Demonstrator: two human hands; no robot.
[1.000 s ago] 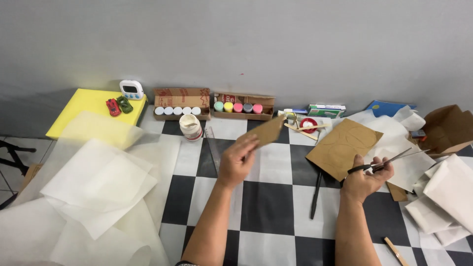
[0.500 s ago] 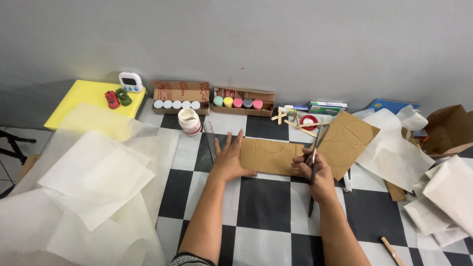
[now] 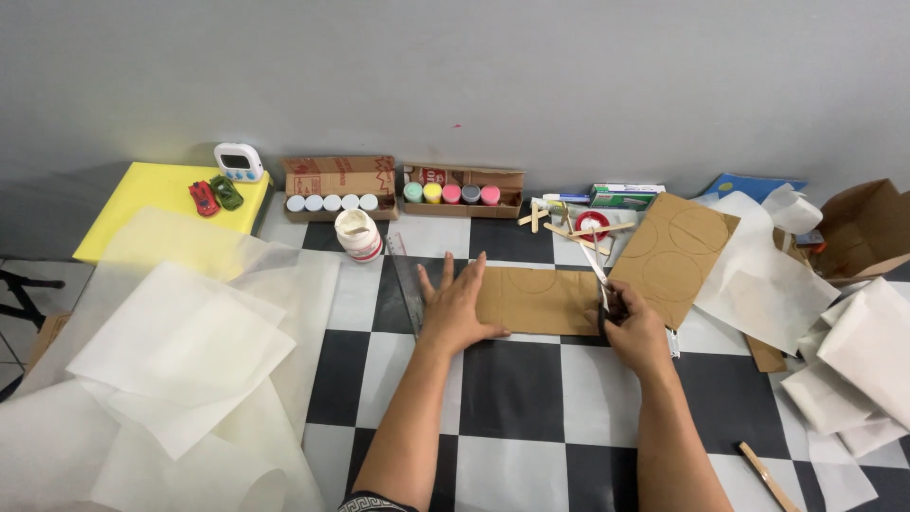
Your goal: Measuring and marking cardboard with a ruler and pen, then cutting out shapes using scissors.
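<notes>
Brown cardboard piece (image 3: 536, 301), flat on the black-and-white checkered floor (image 3: 512, 379), pinned at its left end under the left hand (image 3: 458, 308), fingers spread and flat. Right end met by the right hand (image 3: 637, 334), fingers curled tight round a pair of scissors (image 3: 597, 265), blades pointing away over the cardboard's right edge. Faint pencilled arcs visible along the cardboard's far edge. Clear ruler (image 3: 406, 282) just left of the left hand, lying lengthwise. White sheets of thin paper (image 3: 180, 351) heaped across the left of the floor, more white paper (image 3: 853, 360) piled at the right. Wooden stick (image 3: 768, 477) near the lower right corner. Larger cardboard sheet (image 3: 675, 251) marked with circles just beyond the right hand, tilted. White jar (image 3: 358, 234) beyond the ruler. Further off, against the grey wall, two open boxes: one with white-capped pots (image 3: 332, 202), one with coloured paint pots (image 3: 451, 193). Red tape roll (image 3: 592, 225) and loose sticks beside them. Yellow board (image 3: 152, 204) at far left, carrying two toy cars (image 3: 214, 196) and a small white timer (image 3: 237, 162).
</notes>
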